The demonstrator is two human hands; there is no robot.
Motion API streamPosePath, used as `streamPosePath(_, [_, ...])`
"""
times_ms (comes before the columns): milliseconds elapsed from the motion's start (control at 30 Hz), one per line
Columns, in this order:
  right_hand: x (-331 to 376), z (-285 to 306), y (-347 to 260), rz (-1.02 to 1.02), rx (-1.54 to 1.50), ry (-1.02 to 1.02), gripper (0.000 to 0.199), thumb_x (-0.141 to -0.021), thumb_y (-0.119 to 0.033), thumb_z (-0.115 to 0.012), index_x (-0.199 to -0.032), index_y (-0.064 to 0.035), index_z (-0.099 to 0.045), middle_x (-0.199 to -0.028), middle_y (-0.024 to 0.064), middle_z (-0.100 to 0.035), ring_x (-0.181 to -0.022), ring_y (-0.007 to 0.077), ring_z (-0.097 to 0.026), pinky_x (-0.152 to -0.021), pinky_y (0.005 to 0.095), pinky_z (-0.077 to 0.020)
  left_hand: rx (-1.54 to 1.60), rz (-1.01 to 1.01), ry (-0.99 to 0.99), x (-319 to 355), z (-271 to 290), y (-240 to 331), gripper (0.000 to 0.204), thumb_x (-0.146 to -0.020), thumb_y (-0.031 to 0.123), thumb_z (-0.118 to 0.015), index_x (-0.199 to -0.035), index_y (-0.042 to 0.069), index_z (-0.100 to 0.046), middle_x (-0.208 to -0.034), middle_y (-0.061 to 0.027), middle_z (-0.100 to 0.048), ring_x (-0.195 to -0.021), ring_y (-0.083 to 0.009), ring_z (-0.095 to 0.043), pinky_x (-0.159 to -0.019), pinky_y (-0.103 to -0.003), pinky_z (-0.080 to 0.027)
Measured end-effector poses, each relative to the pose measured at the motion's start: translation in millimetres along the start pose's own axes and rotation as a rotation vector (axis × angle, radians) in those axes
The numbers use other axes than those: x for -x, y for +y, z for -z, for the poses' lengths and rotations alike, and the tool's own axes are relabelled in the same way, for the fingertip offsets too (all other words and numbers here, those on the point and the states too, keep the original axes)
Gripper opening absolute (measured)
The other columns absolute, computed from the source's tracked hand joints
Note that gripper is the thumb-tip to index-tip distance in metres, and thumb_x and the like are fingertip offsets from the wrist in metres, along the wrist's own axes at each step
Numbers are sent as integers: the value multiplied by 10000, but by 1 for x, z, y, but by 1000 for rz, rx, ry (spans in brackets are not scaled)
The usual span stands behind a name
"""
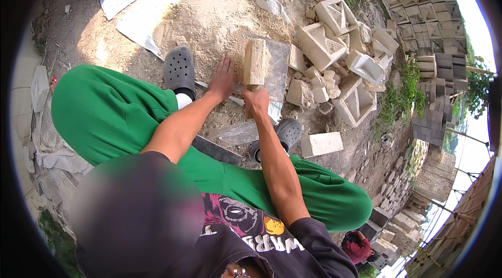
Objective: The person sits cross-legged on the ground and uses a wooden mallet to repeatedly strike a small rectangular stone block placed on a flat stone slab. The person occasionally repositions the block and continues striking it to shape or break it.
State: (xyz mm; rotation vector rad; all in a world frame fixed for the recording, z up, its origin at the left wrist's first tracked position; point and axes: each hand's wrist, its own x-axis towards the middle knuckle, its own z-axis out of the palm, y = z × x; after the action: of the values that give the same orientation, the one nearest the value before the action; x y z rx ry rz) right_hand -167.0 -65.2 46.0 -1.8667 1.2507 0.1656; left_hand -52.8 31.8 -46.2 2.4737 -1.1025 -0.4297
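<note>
My right hand (pixel 256 103) is wrapped round the short handle of a wooden mallet (pixel 254 62), a thick, worn, pale block. The mallet's head is over a flat grey slab (pixel 278 66) dusted with pale grit. Just left of it, my left hand (pixel 223 78) is stretched out with its fingers extended, over the crumbly ground beside a pile of pale grit (pixel 219 16). Whether its palm presses on the ground is hard to tell. Below the hands a thin pale strip (pixel 236 100) shows partly.
Broken hollow pale blocks (pixel 320 45) and rubble are heaped to the right. A whole pale block (pixel 321 144) rests near my right clog (pixel 287 132). White sheeting (pixel 138 21) edges the grit. Stacked blocks (pixel 426 6) rise at far right; another person (pixel 357 246) is at lower right.
</note>
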Motion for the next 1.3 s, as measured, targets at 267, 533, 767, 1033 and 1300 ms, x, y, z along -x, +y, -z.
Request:
streamPosePath(267, [-7,45,-19,-198,-366,-14,332,-784,-266,-681,-851,59,-672,-640,122,-650,-524,237,-676,-509,367,-537,-57,137,64,5,-3,17,737,-1018,375,-405,-1548,-72,-152,-1648,-221,-97,-1536,-348,-64,-1244,-470,-47])
streamPosePath(533, [-5,74,-13,-191,-536,30,296,-794,-205,-688,-843,74,-602,-668,130,-613,-506,246,-636,-466,375,-539,-207,-15,-48,-34,1,37,749,-1002,374,-378,-1544,-89,-148,-1640,-229,-140,-1536,-344,-86,-1247,-459,-28])
streamPosePath(767, [-7,31,-7,97,-379,74,291,-797,-253,-688,-847,31,-646,-660,117,-645,-502,215,-650,-489,348,-526,-106,-65,131,-45,1,15,675,-994,292,-378,-1526,-88,-210,-1616,-246,-209,-1513,-358,-183,-1241,-449,-126])
streamPosePath(1033, [-7,-14,13,31,-32,96,342,-767,-300,-697,-784,41,-697,-612,144,-662,-550,238,-688,-564,395,-546,-83,-33,-27,-11,-1,11,664,-1007,287,-391,-1534,-77,-215,-1636,-234,-151,-1530,-355,-115,-1245,-451,-93])
streamPosePath(1300, [-1,4,0,19,-14,56,415,-763,-336,-679,-892,55,-722,-755,199,-723,-733,339,-728,-695,431,-554,-120,-55,-44,-11,8,7,703,-1011,351,-399,-1533,-81,-212,-1645,-218,-130,-1535,-341,-92,-1249,-436,-69])
